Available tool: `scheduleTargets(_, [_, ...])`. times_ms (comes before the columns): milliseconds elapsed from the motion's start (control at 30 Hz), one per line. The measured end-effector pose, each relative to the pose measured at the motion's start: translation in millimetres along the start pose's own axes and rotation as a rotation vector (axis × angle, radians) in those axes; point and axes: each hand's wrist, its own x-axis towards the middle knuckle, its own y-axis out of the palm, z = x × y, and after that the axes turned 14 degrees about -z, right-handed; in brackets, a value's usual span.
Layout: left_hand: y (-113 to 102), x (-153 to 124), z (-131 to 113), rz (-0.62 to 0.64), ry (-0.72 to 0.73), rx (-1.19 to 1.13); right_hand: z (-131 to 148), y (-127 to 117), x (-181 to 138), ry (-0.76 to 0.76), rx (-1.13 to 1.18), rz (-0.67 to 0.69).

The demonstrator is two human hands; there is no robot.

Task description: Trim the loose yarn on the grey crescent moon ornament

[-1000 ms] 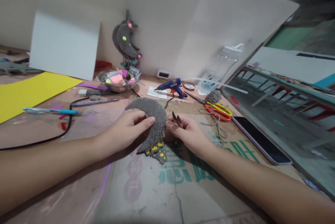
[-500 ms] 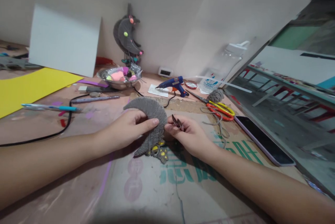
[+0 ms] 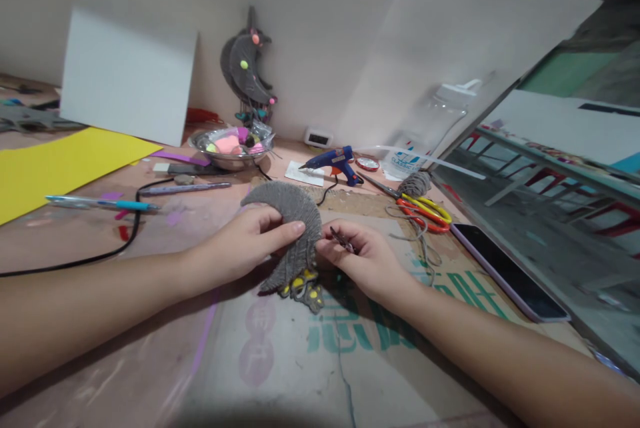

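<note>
A crescent moon wrapped in grey yarn (image 3: 300, 208) is held upright above the cardboard. My left hand (image 3: 255, 235) grips its inner curve, thumb across the front and fingers behind. Close to the moon's outer edge, my right hand (image 3: 363, 255) is closed around small dark thread snips (image 3: 344, 241), blades pointing up and left. Its thumb and forefinger tips are pinched at that edge; whether they touch the yarn or hold a strand is too small to tell. Grey pieces with yellow spots (image 3: 305, 288) dangle at the moon's lower end.
Behind the moon lies a blue glue gun (image 3: 330, 160) on a white card. Scissors (image 3: 425, 211), a grey yarn ball (image 3: 416, 183) and a phone (image 3: 507, 271) are to the right. A metal bowl (image 3: 227, 160), pens (image 3: 100, 203) and a black cord (image 3: 131, 235) lie left.
The snips' blades have come closer together and turned slightly in my right hand. The moon stays in my left hand, and the whole view has shifted a little.
</note>
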Motion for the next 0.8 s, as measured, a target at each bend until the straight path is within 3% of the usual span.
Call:
scheduleTargets(133, [-1.7,1.0,0.2,0.067,-0.086,-0.103,1.0,-1.6,-1.3,-0.052,-0.044,-0.004])
scheduleTargets(467, [-3.3,1.8,-4.4,0.144,-0.096,-0.177,5.8,-3.1,-5.2,-0.079,-0.093,0.040])
scheduleTargets(800, [0.5,-1.9,0.3,-0.012,0.059,-0.011,-0.3,2.8,-0.8,-0.055,-0.038,0.029])
